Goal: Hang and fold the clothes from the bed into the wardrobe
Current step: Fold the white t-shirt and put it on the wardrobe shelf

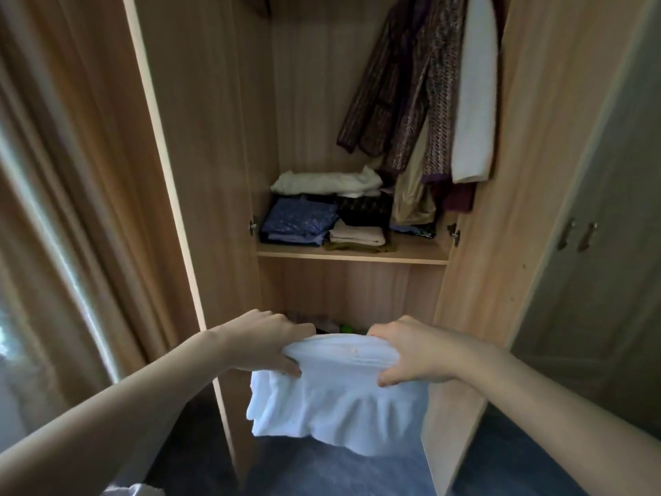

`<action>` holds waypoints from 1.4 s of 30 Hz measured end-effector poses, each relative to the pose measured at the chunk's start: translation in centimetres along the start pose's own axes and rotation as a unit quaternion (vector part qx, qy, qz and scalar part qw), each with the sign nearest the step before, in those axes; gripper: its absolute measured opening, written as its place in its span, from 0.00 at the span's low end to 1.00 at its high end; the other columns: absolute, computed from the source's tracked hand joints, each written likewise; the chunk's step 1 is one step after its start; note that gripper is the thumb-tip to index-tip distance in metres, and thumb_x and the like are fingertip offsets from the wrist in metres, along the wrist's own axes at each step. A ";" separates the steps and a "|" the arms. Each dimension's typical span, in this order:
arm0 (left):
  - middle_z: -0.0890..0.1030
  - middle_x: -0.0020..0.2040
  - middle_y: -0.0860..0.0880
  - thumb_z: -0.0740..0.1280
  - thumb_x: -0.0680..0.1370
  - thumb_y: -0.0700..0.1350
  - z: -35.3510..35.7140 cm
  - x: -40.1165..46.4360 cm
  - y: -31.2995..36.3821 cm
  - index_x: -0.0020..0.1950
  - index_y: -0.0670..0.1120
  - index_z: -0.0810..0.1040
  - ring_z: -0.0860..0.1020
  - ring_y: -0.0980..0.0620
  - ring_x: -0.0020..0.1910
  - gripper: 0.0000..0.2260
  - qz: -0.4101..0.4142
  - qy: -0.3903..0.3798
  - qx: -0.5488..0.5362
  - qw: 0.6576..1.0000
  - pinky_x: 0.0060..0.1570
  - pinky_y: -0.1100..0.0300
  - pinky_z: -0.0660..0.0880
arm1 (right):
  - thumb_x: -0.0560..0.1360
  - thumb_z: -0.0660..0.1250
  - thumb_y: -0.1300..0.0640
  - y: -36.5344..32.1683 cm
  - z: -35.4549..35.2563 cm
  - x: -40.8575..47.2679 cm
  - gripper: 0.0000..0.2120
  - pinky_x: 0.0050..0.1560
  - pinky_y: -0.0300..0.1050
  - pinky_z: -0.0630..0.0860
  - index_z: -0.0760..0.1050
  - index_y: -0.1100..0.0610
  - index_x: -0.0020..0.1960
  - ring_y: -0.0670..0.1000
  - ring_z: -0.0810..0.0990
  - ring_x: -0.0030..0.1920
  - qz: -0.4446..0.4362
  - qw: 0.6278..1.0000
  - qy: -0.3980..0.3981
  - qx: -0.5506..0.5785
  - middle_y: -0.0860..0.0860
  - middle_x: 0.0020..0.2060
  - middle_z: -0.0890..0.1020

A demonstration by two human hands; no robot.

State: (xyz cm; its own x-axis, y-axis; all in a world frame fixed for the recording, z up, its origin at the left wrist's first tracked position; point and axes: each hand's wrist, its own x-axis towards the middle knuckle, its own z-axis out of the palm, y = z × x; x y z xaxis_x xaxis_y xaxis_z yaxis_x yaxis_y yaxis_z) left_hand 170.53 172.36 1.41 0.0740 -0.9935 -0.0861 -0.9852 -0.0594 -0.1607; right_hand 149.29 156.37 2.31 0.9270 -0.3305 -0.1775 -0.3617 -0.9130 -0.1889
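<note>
Before the wardrobe (200,173): left hand (266,340) and right hand (416,349) each grasp a folded white garment (339,399).
Shelf (352,255): folded clothes stacked.
Floor (322,474): blue carpet below the wardrobe.

Home bedroom.
Open wooden wardrobe (357,252) with hanging garments (422,91), folded clothes (304,216) on shelf, curtains (71,155), carpet (322,470).

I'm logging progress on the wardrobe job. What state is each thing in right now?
White cloth: folded over, held up in front of the wardrobe.
Left hand: grips the cloth's top edge.
Right hand: grips the cloth's top edge.
Wardrobe: doors open.
Shelf: holds folded stacks.
Patterned garments: hanging.
</note>
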 end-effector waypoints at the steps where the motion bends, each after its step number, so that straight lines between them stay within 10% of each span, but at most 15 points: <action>1: 0.78 0.49 0.54 0.65 0.75 0.62 0.2 0.9 -0.6 0.62 0.59 0.65 0.77 0.49 0.49 0.19 -0.004 0.001 -0.011 1.000 0.41 0.55 0.67 | 0.68 0.71 0.43 0.8 -0.3 1.0 0.20 0.46 0.51 0.76 0.71 0.46 0.57 0.42 0.69 0.45 -0.001 1.000 0.001 0.002 0.47 0.50 0.74; 29: 0.76 0.59 0.53 0.65 0.77 0.57 1.0 32.7 -15.8 0.67 0.58 0.65 0.73 0.51 0.56 0.20 -0.019 -0.071 -0.084 0.994 0.48 0.53 0.67 | 0.67 0.65 0.40 25.3 -7.0 29.7 0.15 0.49 0.56 0.76 0.68 0.45 0.50 0.49 0.75 0.48 -0.073 0.996 0.015 0.042 0.44 0.47 0.74; 42: 0.75 0.65 0.50 0.67 0.78 0.49 -0.8 47.5 -29.2 0.74 0.59 0.60 0.74 0.49 0.60 0.27 0.025 -0.139 -0.171 0.975 0.59 0.51 0.73 | 0.70 0.68 0.48 31.6 -14.4 45.3 0.10 0.41 0.43 0.73 0.72 0.48 0.49 0.44 0.75 0.44 -0.063 0.996 0.011 0.064 0.46 0.43 0.78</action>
State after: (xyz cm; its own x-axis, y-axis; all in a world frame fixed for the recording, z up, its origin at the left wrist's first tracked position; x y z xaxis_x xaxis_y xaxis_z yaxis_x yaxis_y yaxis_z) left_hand 202.72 126.79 2.77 0.0177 -0.9342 -0.3564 -0.9791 -0.0884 0.1830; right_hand 181.26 109.07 2.22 0.9674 -0.2212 -0.1235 -0.2502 -0.9104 -0.3295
